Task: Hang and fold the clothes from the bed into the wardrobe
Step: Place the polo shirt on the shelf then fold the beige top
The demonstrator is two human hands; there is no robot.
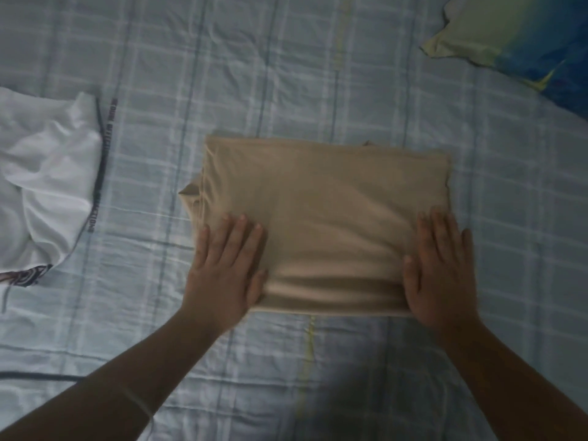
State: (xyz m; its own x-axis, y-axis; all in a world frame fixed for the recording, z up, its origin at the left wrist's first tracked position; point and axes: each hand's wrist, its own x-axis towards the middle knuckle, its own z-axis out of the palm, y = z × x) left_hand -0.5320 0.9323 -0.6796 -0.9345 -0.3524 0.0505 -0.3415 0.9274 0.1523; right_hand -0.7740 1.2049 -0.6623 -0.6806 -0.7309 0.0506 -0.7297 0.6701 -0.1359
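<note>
Beige top (324, 218) sits folded into a neat rectangle mid-bed on the checked sheet (286, 74), left hand (222, 272) and right hand (440, 268) flat and gripping nothing, pressing its 7 and 5 o'clock corners, so I reckon next it needs scooping up for the wardrobe, with the white garment (44, 186) waiting at 9 o'clock.

Left forearm (105, 386) and right forearm (509, 370) are bare; a thin pale band (139, 401) circles the left, well behind the left hand (222, 275).

A home bedroom: checked bedsheet (286, 74), pillow (515, 36), loose white garment (47, 173).
</note>
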